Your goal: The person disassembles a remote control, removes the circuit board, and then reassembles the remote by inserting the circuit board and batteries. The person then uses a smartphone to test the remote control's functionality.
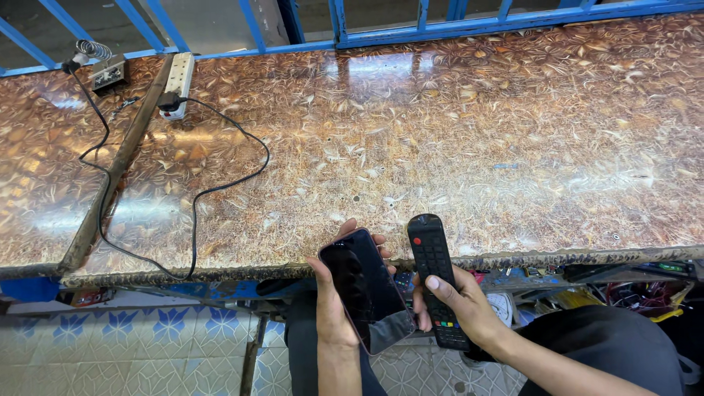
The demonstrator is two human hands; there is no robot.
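Left hand point(331, 304) closes its grip around a dark-screened smartphone point(367, 290), right hand point(462, 304) clamps a black remote control point(436, 290), thumb on the keys, both at six o'clock below the bench point(455, 139) edge; phone screen not lit yet.

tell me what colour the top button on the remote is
Red, on the black remote in the right hand; head view.

A dark-screened smartphone point(364, 288) and a black remote control point(436, 287) with coloured buttons stand tilted, side by side.

bright daylight; glare on glossy table point(440, 147); sharp focus; edges bowed
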